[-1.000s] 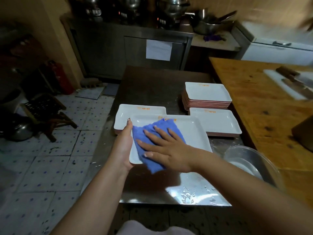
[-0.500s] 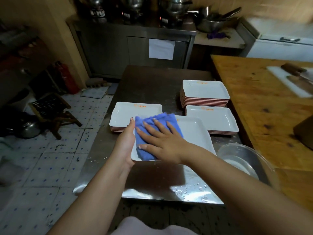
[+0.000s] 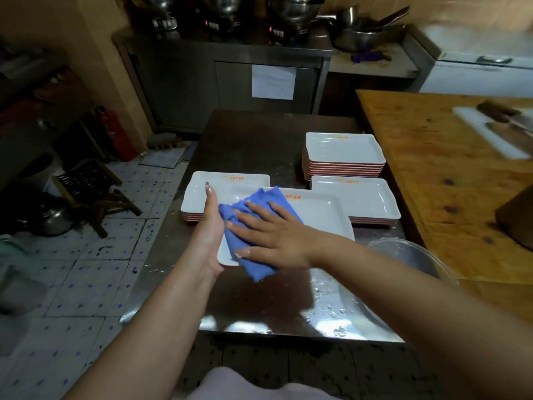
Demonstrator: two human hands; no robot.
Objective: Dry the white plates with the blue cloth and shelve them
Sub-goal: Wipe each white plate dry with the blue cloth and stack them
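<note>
Blue cloth (image 3: 259,226) pressed flat under the right hand (image 3: 277,241) on a white plate (image 3: 320,215) above the steel desk (image 3: 259,298) near its front edge, left hand (image 3: 212,226) gripping the plate's left rim, three plate stacks (image 3: 343,153) behind.

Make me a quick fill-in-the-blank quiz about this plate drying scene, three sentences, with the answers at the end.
1. The right hand presses a ____ cloth onto the held plate.
2. The left hand grips that plate by its ____ edge.
3. The tallest stack of plates sits on the ____ table, beside the wooden counter.

Answers: blue; left; metal
</note>
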